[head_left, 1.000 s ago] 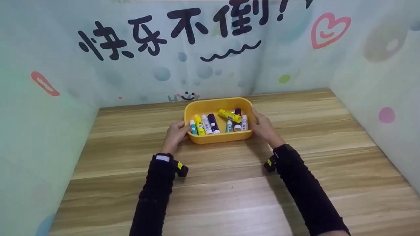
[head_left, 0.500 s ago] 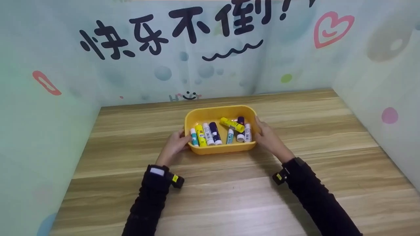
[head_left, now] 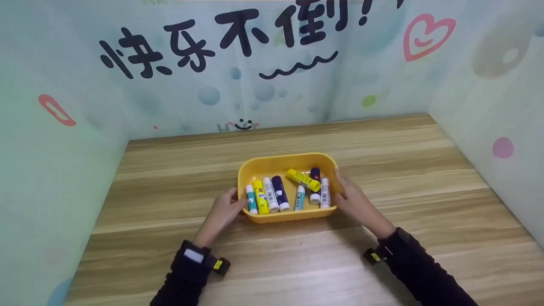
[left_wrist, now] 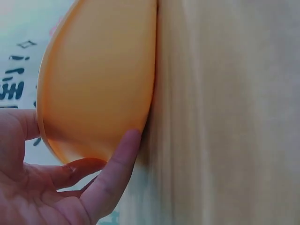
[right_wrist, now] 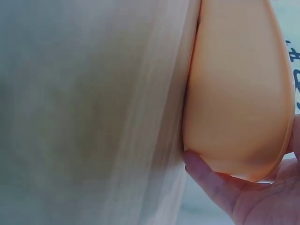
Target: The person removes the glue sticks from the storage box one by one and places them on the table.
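Tray of yellow plastic, rectangular with rounded corners [head_left: 293, 218], held open side up near the middle of the wood-grain table [head_left: 297, 267], base close against it; touching or just clear, hard to tell. Clasped at one end by the left grip [head_left: 223, 208] and at the other by the right grip [head_left: 353, 202], both closed down to the tray's end, digits wrapped from rim to outer wall. Lying side by side inside, toward the left: small teal tube with white end [head_left: 251, 199], bright yellow tube [head_left: 260, 197], white printed tube [head_left: 270, 194], dark purple tube with white end [head_left: 279, 193]. Toward the right: second small teal tube [head_left: 299, 199], second dark purple tube [head_left: 315, 195], second white tube [head_left: 325, 193] near the right wall, and second yellow tube [head_left: 303, 180], slanted, overlapping the dark purple. Behind, pale wall covering [head_left: 170, 102] with black characters and pink heart [head_left: 429, 37].
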Tool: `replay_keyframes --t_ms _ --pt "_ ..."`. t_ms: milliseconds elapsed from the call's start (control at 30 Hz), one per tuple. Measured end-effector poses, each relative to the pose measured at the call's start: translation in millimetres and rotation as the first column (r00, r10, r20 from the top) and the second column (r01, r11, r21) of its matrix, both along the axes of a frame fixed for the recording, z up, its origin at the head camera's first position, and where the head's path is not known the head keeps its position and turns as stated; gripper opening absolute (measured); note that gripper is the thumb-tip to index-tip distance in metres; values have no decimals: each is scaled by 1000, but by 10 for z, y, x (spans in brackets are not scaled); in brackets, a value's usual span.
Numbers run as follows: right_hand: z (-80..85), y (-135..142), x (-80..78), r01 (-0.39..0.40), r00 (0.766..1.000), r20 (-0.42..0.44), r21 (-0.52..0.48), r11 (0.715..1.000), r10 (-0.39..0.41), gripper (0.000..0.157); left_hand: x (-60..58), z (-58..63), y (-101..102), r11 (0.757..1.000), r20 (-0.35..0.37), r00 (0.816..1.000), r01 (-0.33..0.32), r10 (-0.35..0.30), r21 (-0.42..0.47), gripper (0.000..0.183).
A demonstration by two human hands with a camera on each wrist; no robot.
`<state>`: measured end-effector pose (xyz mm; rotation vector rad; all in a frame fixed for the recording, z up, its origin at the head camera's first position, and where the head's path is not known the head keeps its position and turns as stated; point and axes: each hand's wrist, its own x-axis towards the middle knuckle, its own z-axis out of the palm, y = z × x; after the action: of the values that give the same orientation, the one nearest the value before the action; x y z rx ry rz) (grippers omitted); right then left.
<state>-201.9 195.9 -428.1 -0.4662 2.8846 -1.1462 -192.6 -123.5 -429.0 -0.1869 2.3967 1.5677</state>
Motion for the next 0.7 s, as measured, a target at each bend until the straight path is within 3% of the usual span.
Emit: replay_keyframes --t_ms 300,467,700 --pt "-13 -17 234 17 1000 -21 -9 1000 -17 67 233 -41 -1 999 -56 998 15 -17 -31 46" --pt "-28 -11 302 28 998 -49 -3 1000 -28 66 301 -51 5 997 -65 997 26 -30 -72 46" --pt "-27 -15 356 55 998 -37 -22 998 -56 68 347 -75 20 998 -70 997 24 -28 -63 44"
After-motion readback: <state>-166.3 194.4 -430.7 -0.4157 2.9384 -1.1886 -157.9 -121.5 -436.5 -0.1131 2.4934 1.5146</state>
